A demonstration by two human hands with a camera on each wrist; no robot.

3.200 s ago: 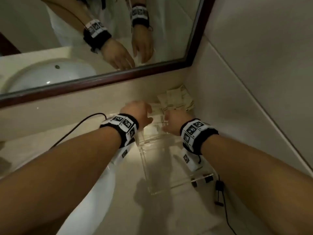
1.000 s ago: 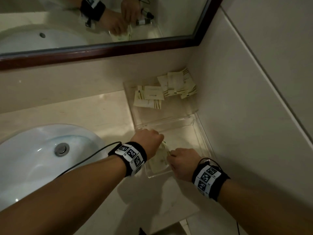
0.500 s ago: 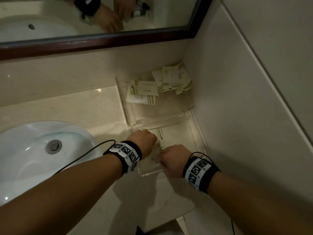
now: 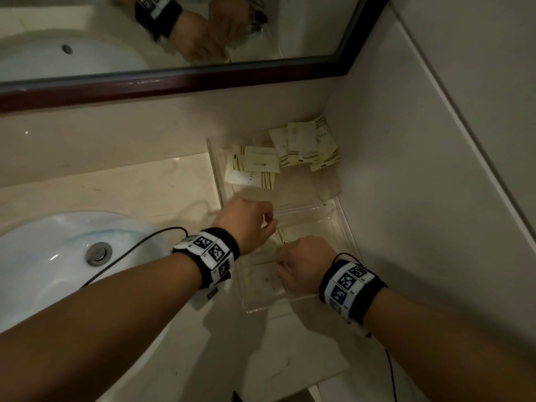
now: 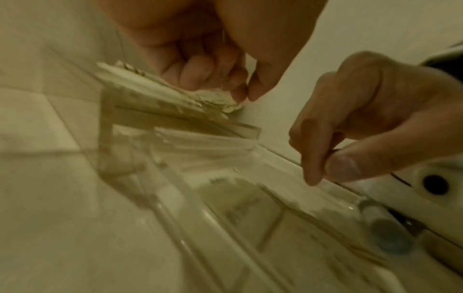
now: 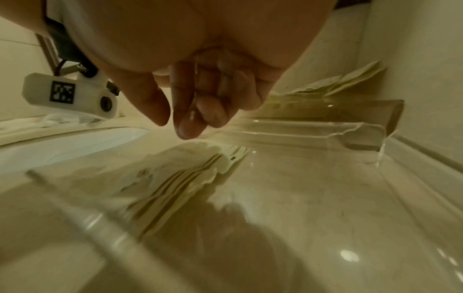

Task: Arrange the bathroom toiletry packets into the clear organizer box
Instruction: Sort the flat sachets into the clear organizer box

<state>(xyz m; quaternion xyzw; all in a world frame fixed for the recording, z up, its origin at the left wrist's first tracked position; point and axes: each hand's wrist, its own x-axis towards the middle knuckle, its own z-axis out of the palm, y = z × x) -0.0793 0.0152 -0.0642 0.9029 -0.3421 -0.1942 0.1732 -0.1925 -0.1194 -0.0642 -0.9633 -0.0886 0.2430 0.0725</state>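
Both hands hover over the near compartment of the clear organizer box (image 4: 291, 303), which sits on the bench (image 4: 150, 184) in the corner where the back wall meets the side wall. Left hand (image 4: 246, 224) is above the box's left edge, fingers curled toward the thumb; in the left wrist view those fingertips (image 5: 238, 93) meet just above the far packets without clearly gripping one, so I cannot tell whether anything is pinched. Right hand (image 4: 304, 265) hangs just right of the left one, fingers loosely curled and pointing down (image 6: 190, 119), holding nothing; they hover just above a stack of toiletry packets (image 6: 190, 178) lying flat on the floor of the near compartment, directly beneath both hands. Beyond the hands, past a clear divider, the far compartment holds more packets: two lying flat (image 4: 255, 165) ahead of the left hand, and a fanned group (image 4: 307, 146) leaning in the corner ahead of the right hand. Left of the left hand a white sink basin (image 4: 58, 256) is set into the bench, and a cable (image 4: 130, 250) trails from the left wristband (image 4: 211, 253) across its rim. A dark-framed mirror (image 4: 174, 79) runs along the wall beyond the box
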